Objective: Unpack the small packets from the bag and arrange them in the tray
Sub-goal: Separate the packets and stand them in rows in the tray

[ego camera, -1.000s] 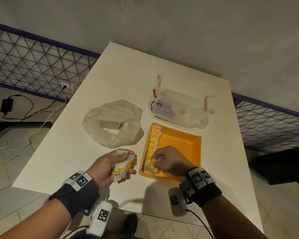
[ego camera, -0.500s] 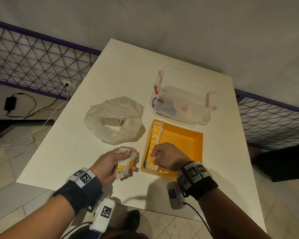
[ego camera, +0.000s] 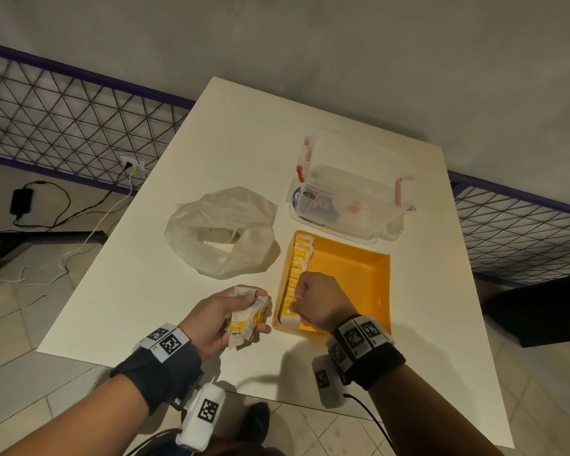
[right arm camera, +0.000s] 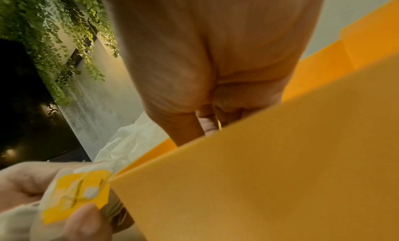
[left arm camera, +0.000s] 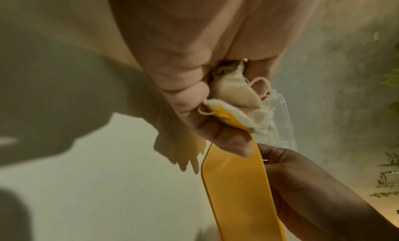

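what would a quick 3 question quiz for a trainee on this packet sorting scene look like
1. True or false: the left hand holds a bunch of small packets beside the orange tray, not over it.
2. Along which side of the tray does the row of packets run? A) the side next to the plastic bag B) the side away from the bag C) across the middle
3. Fill in: beyond the tray on the white table stands a clear ____ with red clips.

Key
1. True
2. A
3. Container; the right hand, fingers curled, is at the near end of the row.
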The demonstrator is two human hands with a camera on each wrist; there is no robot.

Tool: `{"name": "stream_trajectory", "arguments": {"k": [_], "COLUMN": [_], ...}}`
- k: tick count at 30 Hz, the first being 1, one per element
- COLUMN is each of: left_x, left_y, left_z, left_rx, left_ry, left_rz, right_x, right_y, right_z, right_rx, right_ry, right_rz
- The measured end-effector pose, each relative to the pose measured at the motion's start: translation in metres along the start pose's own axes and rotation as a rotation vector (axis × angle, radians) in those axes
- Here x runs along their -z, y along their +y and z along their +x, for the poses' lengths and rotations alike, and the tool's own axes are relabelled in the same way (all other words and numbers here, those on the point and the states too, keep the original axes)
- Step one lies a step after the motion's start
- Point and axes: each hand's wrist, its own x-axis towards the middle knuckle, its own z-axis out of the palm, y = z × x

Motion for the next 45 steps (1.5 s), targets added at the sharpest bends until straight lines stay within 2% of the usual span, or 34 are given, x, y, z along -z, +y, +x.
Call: {"name": "stream_trajectory", "arguments": {"k": [2,5,7,11,13,19,28,30,34,37,43,45], "left_x": [-0.005,-0.012,-0.018,-0.026,-0.029,-0.035,-0.034,-0.031,-0.029,-0.031,-0.032,-0.031], "left_y": [0.003,0.013,0.019,0.025,0.027,0.028,0.030,0.028,0.027,0.027,0.030,0.031], "left_z": [-0.003,-0.009,-0.013,-0.014,-0.013,-0.011,-0.009,-0.008,-0.010,-0.011,-0.006,-0.003], "left_rx": [0.007,0.014,0.040,0.047,0.039,0.065,0.069,0.067,0.049,0.014,-0.031,-0.020], "left_ry": [0.005,0.044,0.033,0.035,0.030,0.040,0.061,0.087,0.096,0.085,0.098,0.106], "left_rz": [-0.031,-0.100,-0.154,-0.242,-0.260,-0.287,-0.186,-0.180,-0.162,-0.108,0.050,0.062], "right_x": [0.003,0.015,0.022,0.017,0.010,-0.002,0.003,0.006,0.011,0.011,0.018,0.023], "right_y": [-0.001,-0.003,-0.009,-0.020,-0.020,-0.016,-0.016,-0.019,-0.025,-0.030,-0.031,-0.030], "right_z": [-0.002,-0.007,-0.015,-0.028,-0.028,-0.025,-0.020,-0.021,-0.019,-0.020,-0.027,-0.025], "right_rx": [-0.009,0.041,0.187,0.587,0.647,0.670,0.671,0.629,0.452,0.384,0.498,0.516], "right_ry": [0.021,0.154,0.219,0.124,0.091,0.191,0.264,0.273,0.301,0.243,-0.011,-0.038], "right_rz": [-0.005,-0.040,0.047,0.090,0.095,0.041,0.145,0.185,0.292,0.409,0.425,0.424]}}
